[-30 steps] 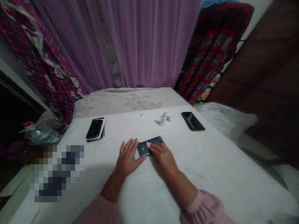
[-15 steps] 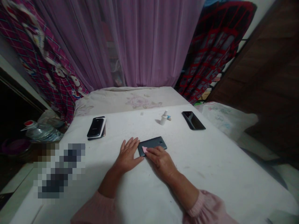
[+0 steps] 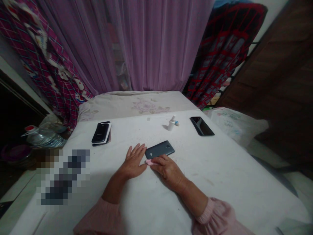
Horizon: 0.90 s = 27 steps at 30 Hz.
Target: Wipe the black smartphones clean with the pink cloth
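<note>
Far left, well beyond the left hand, a clear jug with a red cap (image 3: 41, 137) sits past the edge of the white sheet (image 3: 151, 209), out of play. Closer in, ahead and left of the left hand, there's the little stack of phones (image 3: 100, 133), well apart from the action.

Now the left hand (image 3: 133, 163): palm down, fingers spread, gripping nothing, fingertips right at the left end of the dark phone (image 3: 158, 150), touching or so near I can't call it. Lovely spot for a brace, I'd say: steady pressure there should stop any slide, thumb kept clear of the rub.

Between the hands, the pink cloth (image 3: 149, 162), bunched at the phone's near left corner beside the left thumb! The phone lies back up, just ahead of the right fingers, and the right hand (image 3: 168, 173) has that cloth pinched tight. Smart play looks like light, even strokes along the near edge, cloth kept under the fingertips so no nail meets the casing.

Forward of the right hand, the white spray bottle (image 3: 171, 125) stands upright, handy should the cloth need damping. Further right, another dark phone (image 3: 202, 126) lies well apart.
</note>
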{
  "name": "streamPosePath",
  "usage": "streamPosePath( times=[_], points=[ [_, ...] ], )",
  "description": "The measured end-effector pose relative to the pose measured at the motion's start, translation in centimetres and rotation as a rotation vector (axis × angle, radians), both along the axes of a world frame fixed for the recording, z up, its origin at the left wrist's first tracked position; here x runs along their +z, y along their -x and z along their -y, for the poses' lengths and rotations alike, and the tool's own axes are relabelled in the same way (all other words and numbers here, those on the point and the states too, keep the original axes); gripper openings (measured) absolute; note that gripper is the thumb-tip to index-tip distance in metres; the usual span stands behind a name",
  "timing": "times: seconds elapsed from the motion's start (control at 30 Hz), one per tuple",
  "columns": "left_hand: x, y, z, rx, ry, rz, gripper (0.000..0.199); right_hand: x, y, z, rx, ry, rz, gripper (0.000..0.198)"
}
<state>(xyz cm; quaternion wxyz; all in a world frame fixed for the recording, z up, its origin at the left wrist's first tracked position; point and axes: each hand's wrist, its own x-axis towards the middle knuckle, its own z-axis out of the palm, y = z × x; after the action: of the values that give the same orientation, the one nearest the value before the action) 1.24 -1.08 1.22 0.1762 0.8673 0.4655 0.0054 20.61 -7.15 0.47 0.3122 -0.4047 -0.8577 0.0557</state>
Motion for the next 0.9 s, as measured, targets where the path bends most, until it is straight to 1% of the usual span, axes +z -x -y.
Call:
streamPosePath(
  times=[0.17,0.3,0.43,0.6,0.7,0.8,0.9],
  points=[
    [0.9,-0.3,0.4,-0.007,0.037,-0.057,0.075,-0.7,-0.5,0.4,-0.129,0.001,-0.08,0.019],
    [0.8,-0.5,0.6,-0.003,0.02,-0.064,0.075,-1.2,-0.5,0.6,-0.284,-0.014,-0.098,0.019],
    [0.7,-0.6,0.8,0.002,-0.01,-0.069,0.075,-1.4,-1.0,0.6,-0.361,-0.002,-0.069,0.022],
    [0.4,-0.5,0.8,-0.014,-0.045,-0.071,0.073,-1.8,-3.3,-1.1,-0.577,0.009,-0.016,0.024],
    [0.0,-0.5,0.8,-0.003,-0.093,-0.047,0.069,-2.0,-4.4,-2.6,-0.693,0.057,0.013,0.028],
    [-0.5,-0.7,0.8,0.03,-0.173,0.012,0.06,-2.0,-4.2,-3.3,-0.719,0.098,0.03,0.032],
    [-0.7,-1.1,0.9,0.063,-0.24,0.056,0.048,-1.6,-3.1,-2.8,-0.667,0.13,0.052,0.034]
  ],
)
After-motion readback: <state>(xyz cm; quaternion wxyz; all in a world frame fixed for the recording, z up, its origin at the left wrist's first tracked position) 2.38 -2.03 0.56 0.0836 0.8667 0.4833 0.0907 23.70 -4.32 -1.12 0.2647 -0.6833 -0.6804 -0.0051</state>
